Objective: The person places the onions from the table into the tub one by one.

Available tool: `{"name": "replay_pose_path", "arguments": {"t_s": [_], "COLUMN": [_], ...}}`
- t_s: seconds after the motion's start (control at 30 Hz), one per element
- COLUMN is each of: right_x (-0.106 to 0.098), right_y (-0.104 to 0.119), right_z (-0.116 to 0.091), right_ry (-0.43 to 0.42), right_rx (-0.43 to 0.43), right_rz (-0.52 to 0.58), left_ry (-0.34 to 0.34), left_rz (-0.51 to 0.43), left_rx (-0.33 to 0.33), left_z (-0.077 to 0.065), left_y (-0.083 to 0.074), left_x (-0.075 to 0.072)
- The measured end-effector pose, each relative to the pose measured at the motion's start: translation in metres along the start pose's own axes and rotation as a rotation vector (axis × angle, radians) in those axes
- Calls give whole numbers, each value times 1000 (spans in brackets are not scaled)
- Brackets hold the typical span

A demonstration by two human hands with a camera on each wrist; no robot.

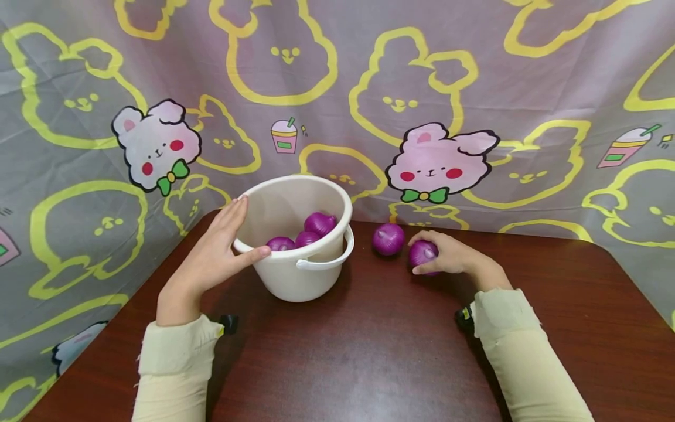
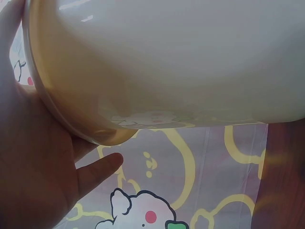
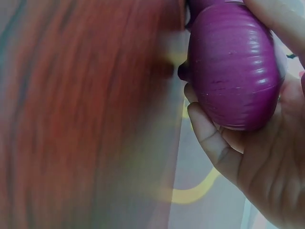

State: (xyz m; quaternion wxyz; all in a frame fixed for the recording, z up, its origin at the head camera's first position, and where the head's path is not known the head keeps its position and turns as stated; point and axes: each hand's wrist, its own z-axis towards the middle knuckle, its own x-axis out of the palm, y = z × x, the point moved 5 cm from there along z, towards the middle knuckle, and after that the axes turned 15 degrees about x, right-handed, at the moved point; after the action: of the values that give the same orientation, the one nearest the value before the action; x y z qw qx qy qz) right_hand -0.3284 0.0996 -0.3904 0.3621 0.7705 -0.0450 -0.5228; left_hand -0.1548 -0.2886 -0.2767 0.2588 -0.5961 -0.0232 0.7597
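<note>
A cream bucket with a white handle stands on the table, tilted slightly in the head view. Several purple onions lie inside it. My left hand rests against the bucket's left rim, thumb and fingers spread and fairly straight; the left wrist view shows this hand beside the bucket wall. My right hand grips an onion between thumb and fingers, right of the bucket. In the right wrist view, fingers curl round that ribbed onion.
Another onion sits on the table between the bucket and my right hand. The dark red-brown wooden table has a rounded far right corner. A curtain with cartoon rabbits hangs behind and along the left side.
</note>
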Motion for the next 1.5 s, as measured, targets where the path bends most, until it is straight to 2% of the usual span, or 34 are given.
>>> {"name": "replay_pose_path", "arguments": {"t_s": [0.3, 0.53, 0.93, 1.13, 1.5], "right_x": [-4, -6, -7, -11, -29], "right_y": [-4, 0, 4, 9, 24], "right_z": [0, 1, 2, -2, -17], "right_ry": [-37, -59, -93, -100, -169], "right_rx": [23, 7, 69, 70, 40], "right_rz": [133, 201, 392, 401, 314], "left_ry": [6, 6, 1, 1, 2], "left_rz": [-9, -9, -6, -3, -10], "left_rx": [-17, -16, -11, -17, -17], "left_z": [-1, 0, -1, -2, 0], "left_y": [0, -1, 0, -1, 0], "left_x": [1, 1, 2, 3, 2]}}
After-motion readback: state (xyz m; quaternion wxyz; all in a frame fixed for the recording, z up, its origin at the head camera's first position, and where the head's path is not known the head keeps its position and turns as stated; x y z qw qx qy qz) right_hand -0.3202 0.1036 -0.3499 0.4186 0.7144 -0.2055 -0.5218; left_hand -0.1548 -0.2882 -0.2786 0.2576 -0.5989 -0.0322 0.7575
